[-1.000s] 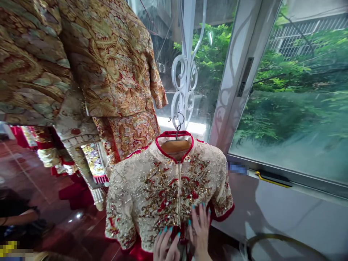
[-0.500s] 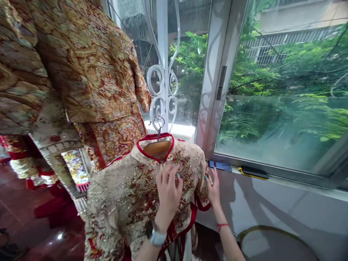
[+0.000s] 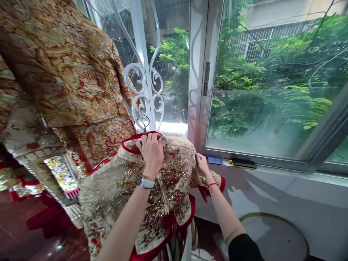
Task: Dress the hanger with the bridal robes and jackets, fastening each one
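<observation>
A cream jacket (image 3: 178, 181) with gold and red embroidery and red trim hangs from a metal hanger hook (image 3: 145, 124) in front of the window. My left hand (image 3: 152, 154), wearing a watch, pinches the jacket at its red-edged collar, covering part of the neck opening. At the jacket's right shoulder side, my right hand (image 3: 202, 166) has its fingers closed on the upper sleeve. That sleeve sticks out to the right, its red cuff (image 3: 222, 184) showing beyond my wrist with the red string.
A large gold-patterned garment (image 3: 81, 69) hangs at the left. White scroll ironwork (image 3: 145, 72) stands behind the hook. On the windowsill lie a phone (image 3: 214, 160) and a black-and-yellow object (image 3: 242, 164). A round, gold-rimmed table (image 3: 274, 235) sits at lower right.
My left hand has moved up from the chest to the collar and closed on it. My right hand has closed on the sleeve, which now extends further right. The view has shifted rightward.
</observation>
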`<state>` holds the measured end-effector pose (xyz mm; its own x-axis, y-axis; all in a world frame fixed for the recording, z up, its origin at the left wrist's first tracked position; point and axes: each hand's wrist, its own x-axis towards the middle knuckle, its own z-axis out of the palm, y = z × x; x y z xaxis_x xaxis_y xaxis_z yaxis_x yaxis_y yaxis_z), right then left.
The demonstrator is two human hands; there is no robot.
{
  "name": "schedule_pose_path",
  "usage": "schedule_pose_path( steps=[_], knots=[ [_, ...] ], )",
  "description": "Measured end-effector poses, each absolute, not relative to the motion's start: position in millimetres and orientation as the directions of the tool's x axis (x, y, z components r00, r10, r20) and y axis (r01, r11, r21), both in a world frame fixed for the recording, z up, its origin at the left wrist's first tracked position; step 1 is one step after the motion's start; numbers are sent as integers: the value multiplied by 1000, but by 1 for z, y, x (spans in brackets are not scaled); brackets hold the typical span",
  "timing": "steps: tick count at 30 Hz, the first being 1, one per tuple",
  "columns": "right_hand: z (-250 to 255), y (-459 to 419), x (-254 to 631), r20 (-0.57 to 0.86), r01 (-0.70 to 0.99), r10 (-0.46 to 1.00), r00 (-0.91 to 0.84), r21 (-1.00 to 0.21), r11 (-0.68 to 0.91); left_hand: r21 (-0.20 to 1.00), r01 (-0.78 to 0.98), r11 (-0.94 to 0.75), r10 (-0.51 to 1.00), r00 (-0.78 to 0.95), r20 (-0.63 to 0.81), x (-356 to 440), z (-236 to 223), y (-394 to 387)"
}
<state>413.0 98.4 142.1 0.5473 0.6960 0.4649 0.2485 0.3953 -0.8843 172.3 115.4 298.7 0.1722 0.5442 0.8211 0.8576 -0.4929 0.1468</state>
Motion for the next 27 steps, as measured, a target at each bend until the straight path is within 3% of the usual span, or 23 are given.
schedule_pose_path(
  steps=[5, 9, 12, 17, 22, 25, 27],
  knots=[
    [176, 120, 415, 480, 129, 762, 435, -871, 475, 76, 838, -540, 517, 260, 816, 177, 306, 118],
    [195, 129, 405, 498, 66, 779, 381, -855, 514, -137, 726, -674, 374, 495, 784, 185, 313, 127],
    [198, 133, 397, 515, 95, 723, 460, -838, 537, -264, 659, -704, 393, 672, 628, 190, 315, 134],
    [205, 137, 398, 537, 154, 671, 512, -825, 543, -241, 682, -690, 477, 679, 558, 198, 321, 135],
    [221, 138, 404, 475, 130, 782, 403, -876, 465, -243, 731, -637, 571, 660, 488, 201, 328, 139],
    [220, 115, 405, 448, 128, 829, 335, -893, 431, -261, 688, -677, 521, 698, 491, 195, 324, 133],
    [197, 85, 396, 460, 151, 769, 444, -884, 441, -270, 647, -713, 434, 710, 555, 193, 317, 122]
  ],
)
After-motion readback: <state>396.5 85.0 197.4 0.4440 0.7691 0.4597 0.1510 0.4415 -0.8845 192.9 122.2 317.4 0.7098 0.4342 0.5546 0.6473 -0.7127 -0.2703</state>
